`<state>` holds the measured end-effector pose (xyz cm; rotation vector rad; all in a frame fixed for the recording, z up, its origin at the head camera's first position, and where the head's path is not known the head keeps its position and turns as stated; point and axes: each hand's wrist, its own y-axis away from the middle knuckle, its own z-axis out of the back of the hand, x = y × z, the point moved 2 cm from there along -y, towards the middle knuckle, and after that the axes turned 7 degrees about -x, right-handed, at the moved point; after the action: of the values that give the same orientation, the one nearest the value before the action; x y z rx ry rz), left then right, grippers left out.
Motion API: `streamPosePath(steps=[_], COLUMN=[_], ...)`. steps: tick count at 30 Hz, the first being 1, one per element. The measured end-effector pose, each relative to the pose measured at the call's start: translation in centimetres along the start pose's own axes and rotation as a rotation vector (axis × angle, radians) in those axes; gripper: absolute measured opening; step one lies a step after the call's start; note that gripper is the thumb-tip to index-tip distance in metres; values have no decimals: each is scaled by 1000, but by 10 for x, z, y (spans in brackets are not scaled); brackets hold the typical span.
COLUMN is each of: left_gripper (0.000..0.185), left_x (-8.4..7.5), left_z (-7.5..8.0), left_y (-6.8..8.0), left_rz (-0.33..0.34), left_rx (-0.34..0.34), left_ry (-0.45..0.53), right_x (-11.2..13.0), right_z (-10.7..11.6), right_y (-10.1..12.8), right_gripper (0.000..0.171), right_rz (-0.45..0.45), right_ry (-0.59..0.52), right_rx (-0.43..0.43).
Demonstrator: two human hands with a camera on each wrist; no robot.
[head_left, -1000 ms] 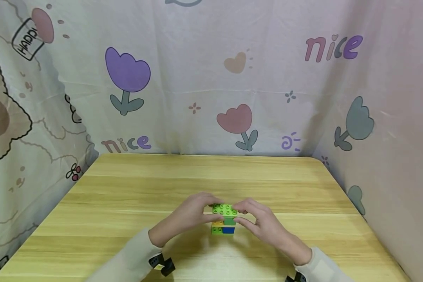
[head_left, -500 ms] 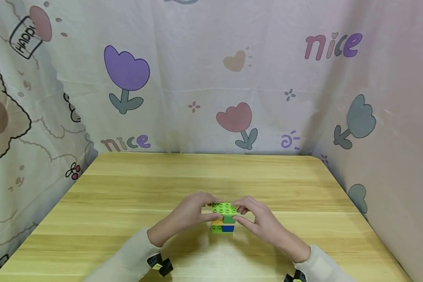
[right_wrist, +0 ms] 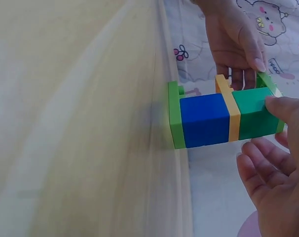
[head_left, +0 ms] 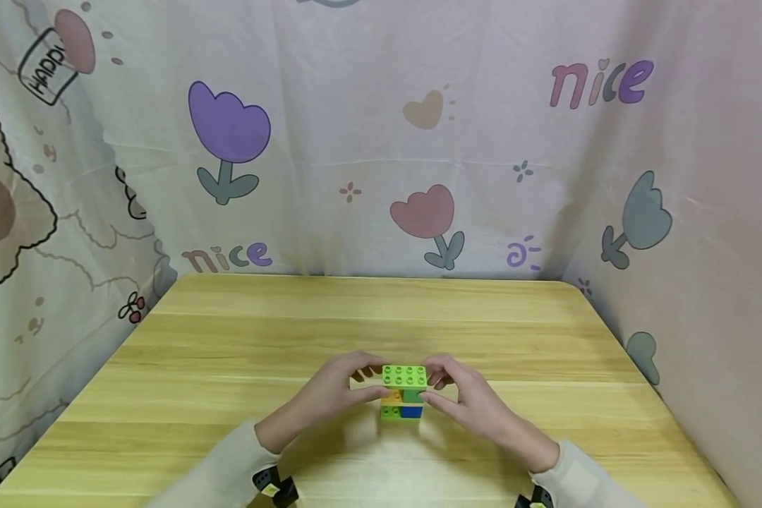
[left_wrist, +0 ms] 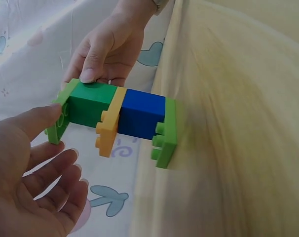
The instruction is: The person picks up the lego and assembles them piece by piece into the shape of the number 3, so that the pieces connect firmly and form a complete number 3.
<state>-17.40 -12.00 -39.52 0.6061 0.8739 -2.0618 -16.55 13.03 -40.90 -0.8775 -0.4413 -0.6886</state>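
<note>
Two hands flank a small brick stack [head_left: 403, 394] standing on the wooden table [head_left: 228, 367] in the head view; the left hand [head_left: 336, 391] and right hand [head_left: 466, 398] pinch its light-green top plate [head_left: 404, 375] from either side, likely to steady it. From the left wrist, that hand's thumb tip [left_wrist: 43, 116] touches the plate while its fingers lie loose. From the right wrist, the blue brick [right_wrist: 205, 120] sits above the base plate. Compared with a second ago, the left fingers have opened slightly.
</note>
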Motion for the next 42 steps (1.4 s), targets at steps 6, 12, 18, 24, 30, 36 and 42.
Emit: streamPosePath(steps=[6, 12, 18, 24, 30, 36, 42], left_gripper=[44, 41, 42, 38, 45, 41, 36], left_x=[5, 8, 8, 9, 13, 16, 18], left_z=[-3, -7, -9, -11, -13, -16, -20], left_y=[2, 4, 6, 7, 8, 9, 10], left_rz=[95, 135, 134, 130, 140, 167, 181], left_rx=[26, 30, 25, 25, 49, 62, 66], left_ry=[107, 186, 188, 124, 120, 141, 143], right_x=[-2, -3, -4, -1, -5, -6, -7], right_z=[-1, -3, -4, -3, -3, -3, -4], right_y=[0, 1, 1, 0, 1, 3, 4], right_gripper=[40, 38, 38, 37, 36, 40, 41], right_rz=[-27, -77, -113, -137, -129, -152, -155], right_ry=[-31, -65, -76, -71, -76, -56, -32], right_rx=[41, 65, 77, 84, 88, 114, 136])
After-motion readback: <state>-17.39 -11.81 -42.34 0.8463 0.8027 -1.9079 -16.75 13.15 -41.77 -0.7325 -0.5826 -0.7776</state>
